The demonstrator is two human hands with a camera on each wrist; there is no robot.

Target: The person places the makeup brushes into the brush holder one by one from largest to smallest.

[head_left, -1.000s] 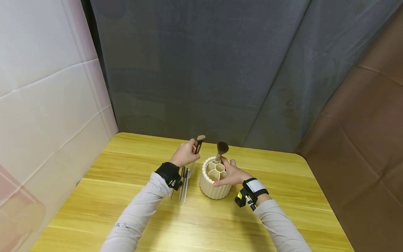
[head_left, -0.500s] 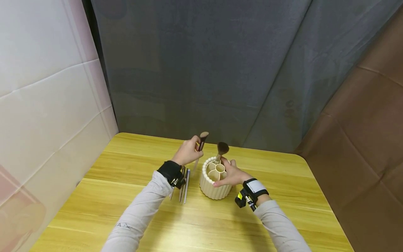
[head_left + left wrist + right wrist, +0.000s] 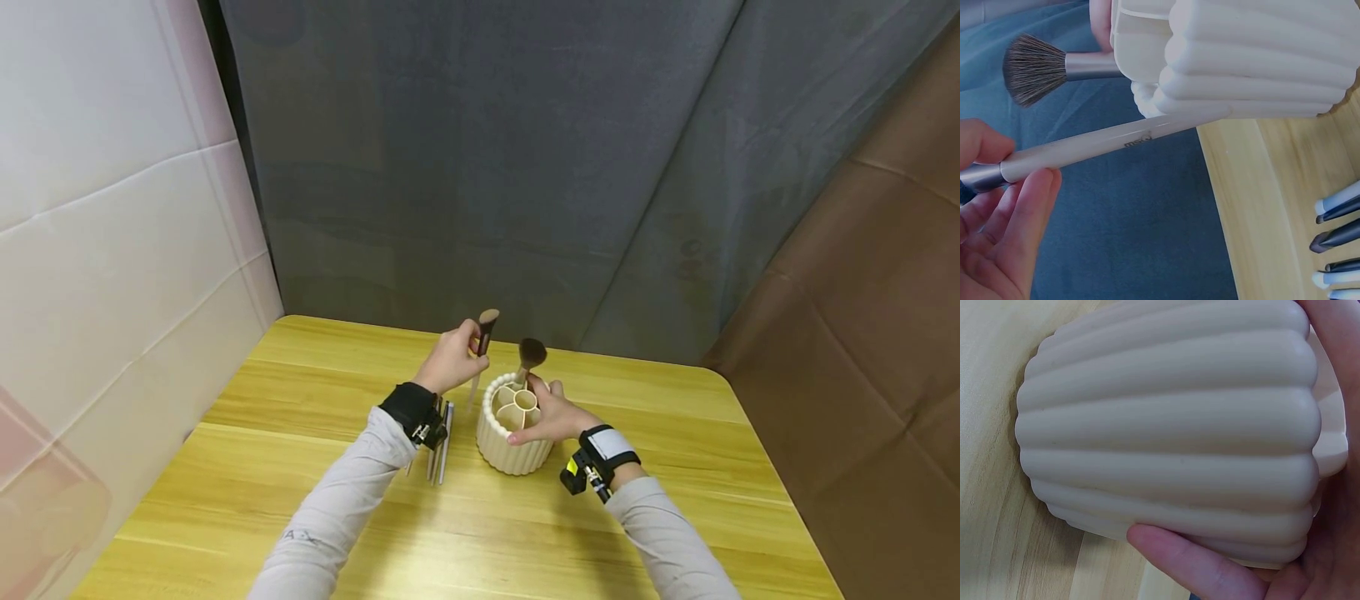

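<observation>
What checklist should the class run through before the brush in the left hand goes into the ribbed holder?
1. Left hand pinches the cream-handled brush: ok.
2. Right hand steadies the ribbed holder: ok.
3. Holder stands upright on the wooden table: ok.
4. Empty compartments show in the holder: ok.
5. Brush tip above a compartment: not ok, it hangs beside the holder's left wall.
6. Clear of the dark-bristled brush standing in the holder: ok.
</observation>
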